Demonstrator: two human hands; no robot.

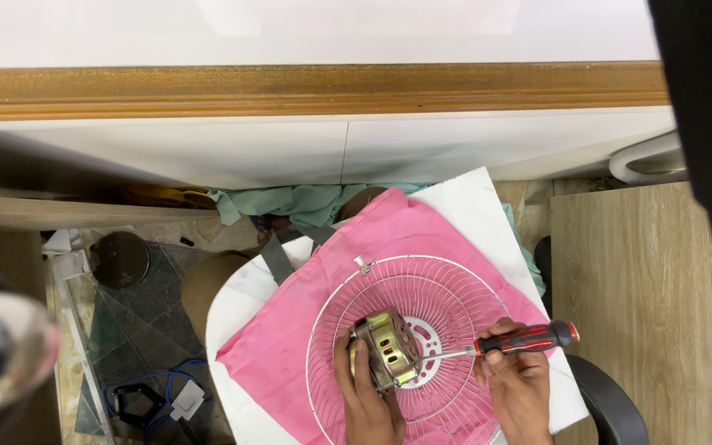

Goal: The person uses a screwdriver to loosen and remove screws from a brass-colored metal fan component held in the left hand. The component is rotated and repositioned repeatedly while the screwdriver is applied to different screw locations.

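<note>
A boxy, yellowish metal motor point(386, 348), pierced with slots, is gripped by the left hand point(366, 395) on a round wire grille point(409, 330). A red-and-black screwdriver point(514, 339) is clasped in the right hand point(517, 381), its tip at the motor.

I am curling my left hand point(366, 394) upward with fingers wrapped in a firm grip, while my right hand point(517, 381) is closing in a fist, both forearms entering from below.

White wall point(306, 29), wooden ledge point(315, 89) — tiled floor point(138, 317).
</note>
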